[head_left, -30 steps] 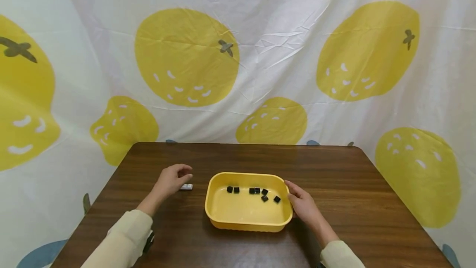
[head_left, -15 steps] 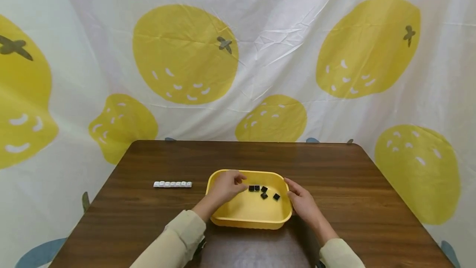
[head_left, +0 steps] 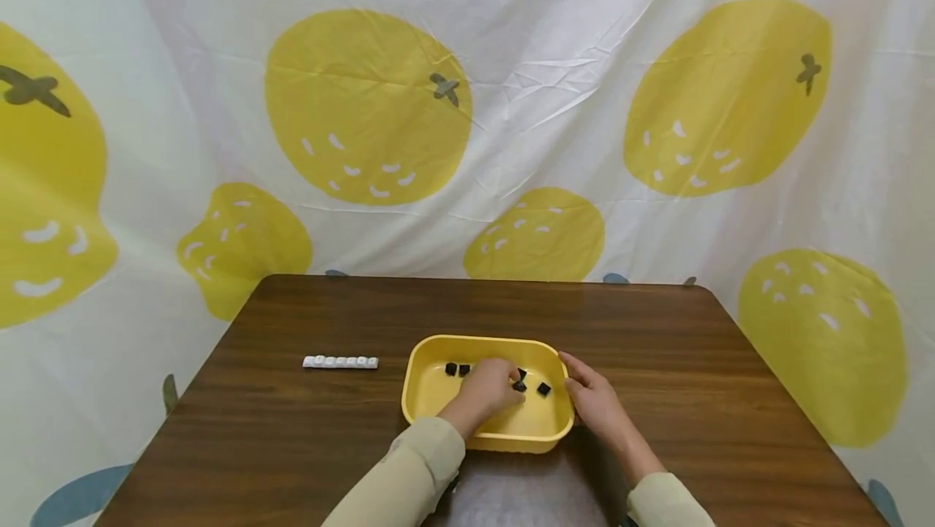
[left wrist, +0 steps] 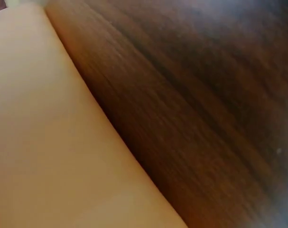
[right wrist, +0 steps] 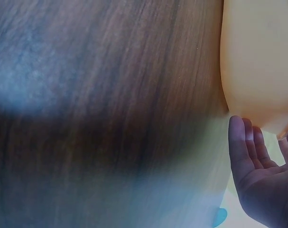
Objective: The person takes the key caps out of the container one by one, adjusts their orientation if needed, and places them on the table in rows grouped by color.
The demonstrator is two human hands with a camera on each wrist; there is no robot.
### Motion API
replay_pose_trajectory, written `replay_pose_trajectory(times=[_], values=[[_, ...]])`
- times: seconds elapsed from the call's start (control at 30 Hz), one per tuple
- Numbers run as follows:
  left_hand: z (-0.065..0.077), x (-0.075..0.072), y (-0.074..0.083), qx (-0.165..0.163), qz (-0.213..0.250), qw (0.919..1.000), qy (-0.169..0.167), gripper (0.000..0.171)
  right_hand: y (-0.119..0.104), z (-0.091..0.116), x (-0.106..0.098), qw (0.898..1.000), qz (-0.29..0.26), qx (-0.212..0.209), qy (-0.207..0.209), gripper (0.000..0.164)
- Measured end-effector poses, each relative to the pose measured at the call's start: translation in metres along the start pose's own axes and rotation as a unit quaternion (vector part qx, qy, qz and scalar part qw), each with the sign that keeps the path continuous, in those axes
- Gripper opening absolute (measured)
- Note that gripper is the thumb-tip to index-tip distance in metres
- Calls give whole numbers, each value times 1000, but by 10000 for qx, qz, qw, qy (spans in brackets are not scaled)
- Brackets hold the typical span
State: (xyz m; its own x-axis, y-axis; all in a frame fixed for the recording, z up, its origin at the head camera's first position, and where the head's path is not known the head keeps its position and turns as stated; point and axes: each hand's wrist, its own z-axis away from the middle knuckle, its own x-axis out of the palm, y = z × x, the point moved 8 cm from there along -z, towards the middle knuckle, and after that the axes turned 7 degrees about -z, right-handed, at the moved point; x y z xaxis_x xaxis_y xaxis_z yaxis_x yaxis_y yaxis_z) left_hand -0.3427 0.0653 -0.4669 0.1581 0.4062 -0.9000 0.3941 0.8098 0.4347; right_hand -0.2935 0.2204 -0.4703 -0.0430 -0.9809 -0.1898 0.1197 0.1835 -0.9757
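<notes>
My left hand (head_left: 484, 393) reaches into a yellow plastic basin (head_left: 526, 443). Thumb and forefinger sit on either side of a small black keycap (head_left: 519, 387); I cannot tell whether they pinch it. Another black keycap (head_left: 544, 389) lies to the right on the basin floor, and two more (head_left: 457, 369) lie behind the left hand. Others are hidden by that hand. My right hand (head_left: 602, 413) steadies the basin's right side. In the right wrist view its nearly straight fingers (right wrist: 241, 142) touch the outer wall (right wrist: 257, 61).
A row of several white keycaps (head_left: 340, 362) lies on the dark wooden table (head_left: 657, 332), left of the basin. Behind the table hangs a white cloth (head_left: 409, 243) printed with lemons. The basin's outer wall (left wrist: 63, 133) fills the left side of the left wrist view.
My left hand has left the right end of the white row, moved rightward into the basin, and now sits among the black keycaps. The right hand stays at the basin's side.
</notes>
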Motion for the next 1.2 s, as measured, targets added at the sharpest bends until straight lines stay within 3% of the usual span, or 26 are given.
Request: replay_pose_trajectory(times=[0.23,0.63,0.9,1.2], values=[[-4,7,3,33,-891,9960,53,12,1,2,1,10000,-38,-12,-3,49],[-1,13,10,627,-933,9934,-212,3,0,6,1,10000,-33,-1,-34,48],[-1,2,12,741,-445,9962,-82,5,0,4,1,10000,59,47,23,48],[2,-13,7,766,793,9937,186,8,-3,1,1,9999,122,8,48,48]])
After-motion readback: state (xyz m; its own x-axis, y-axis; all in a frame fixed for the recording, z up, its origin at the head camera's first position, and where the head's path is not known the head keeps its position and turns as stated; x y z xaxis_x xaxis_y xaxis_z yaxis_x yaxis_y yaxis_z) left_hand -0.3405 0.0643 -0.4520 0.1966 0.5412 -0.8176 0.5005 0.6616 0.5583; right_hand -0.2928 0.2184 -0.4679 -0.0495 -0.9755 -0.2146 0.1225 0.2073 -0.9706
